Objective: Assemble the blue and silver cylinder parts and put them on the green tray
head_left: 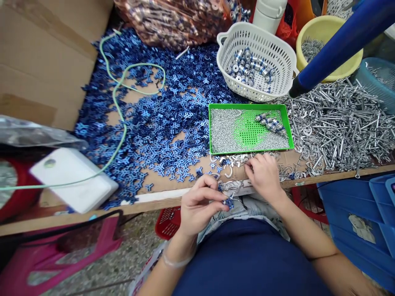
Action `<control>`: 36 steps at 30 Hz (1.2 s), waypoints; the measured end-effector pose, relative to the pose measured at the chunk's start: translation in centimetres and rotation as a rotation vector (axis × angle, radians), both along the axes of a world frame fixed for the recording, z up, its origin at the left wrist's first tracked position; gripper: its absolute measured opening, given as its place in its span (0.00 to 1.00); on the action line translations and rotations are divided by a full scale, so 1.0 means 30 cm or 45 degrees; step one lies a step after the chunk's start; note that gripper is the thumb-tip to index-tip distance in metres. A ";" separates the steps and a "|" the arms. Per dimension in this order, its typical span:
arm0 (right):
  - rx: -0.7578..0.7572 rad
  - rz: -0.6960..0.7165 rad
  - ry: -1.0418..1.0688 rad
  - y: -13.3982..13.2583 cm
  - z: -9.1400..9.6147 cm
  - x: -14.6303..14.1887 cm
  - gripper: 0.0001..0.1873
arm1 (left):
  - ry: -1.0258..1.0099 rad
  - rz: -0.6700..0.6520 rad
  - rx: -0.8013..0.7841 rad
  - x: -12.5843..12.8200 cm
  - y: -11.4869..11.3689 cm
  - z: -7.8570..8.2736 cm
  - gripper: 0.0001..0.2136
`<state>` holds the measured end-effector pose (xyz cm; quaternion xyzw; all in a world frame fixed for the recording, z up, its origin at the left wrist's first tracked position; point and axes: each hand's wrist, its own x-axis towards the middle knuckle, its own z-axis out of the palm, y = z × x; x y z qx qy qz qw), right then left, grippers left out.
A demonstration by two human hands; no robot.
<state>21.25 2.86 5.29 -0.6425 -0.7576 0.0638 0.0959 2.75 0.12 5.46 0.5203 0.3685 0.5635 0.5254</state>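
Note:
Between thumb and fingertips, my left hand point(202, 202) pinches a small blue three-armed metal piece point(228, 202) over the table's front edge; a thin silvery part shows at it. My right hand point(263, 174) rests at the edge, fingers curled down among loose silver hooks point(236, 159); whatever is in its fingertips is hidden. Just beyond it lies a green tray point(210, 131) of tiny silver pieces, with several blue-and-silver assembled cylinders point(271, 124) at its right end. Many more blue three-armed pieces point(173, 135) spread across the left of the table.
A white basket point(259, 92) of cylinders stands behind the tray. Silver bolts point(342, 123) are heaped at right, under a slanting blue pole point(342, 45). A yellow bowl point(348, 68) sits behind them. A green cord point(119, 144) crosses the left side, over a white block point(74, 176).

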 end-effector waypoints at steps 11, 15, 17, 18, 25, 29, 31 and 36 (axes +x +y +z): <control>0.048 -0.227 1.108 -0.041 0.053 0.012 0.02 | 0.049 0.223 -0.056 0.041 0.010 -0.019 0.05; -0.626 -0.420 1.639 -0.030 0.047 0.013 0.09 | -0.049 0.175 -0.065 0.036 0.009 -0.029 0.05; -0.851 -0.398 1.782 -0.035 0.056 0.000 0.11 | -0.154 0.028 -0.063 0.033 0.007 -0.032 0.05; -0.896 -0.372 1.797 -0.041 0.063 -0.011 0.12 | -0.209 -0.060 -0.066 0.032 0.006 -0.032 0.05; -0.637 -0.104 1.493 -0.078 0.116 -0.045 0.04 | -0.355 -0.331 -0.023 0.043 0.013 -0.017 0.05; -0.523 0.154 1.244 -0.074 0.142 -0.015 0.03 | -0.315 -0.356 0.034 0.043 0.023 -0.001 0.05; -0.428 0.218 1.129 -0.074 0.148 -0.004 0.06 | -0.297 -0.351 0.045 0.044 0.026 0.005 0.05; -0.064 -0.052 1.260 -0.081 0.158 0.000 0.08 | -0.196 -0.241 0.063 0.048 0.022 0.005 0.05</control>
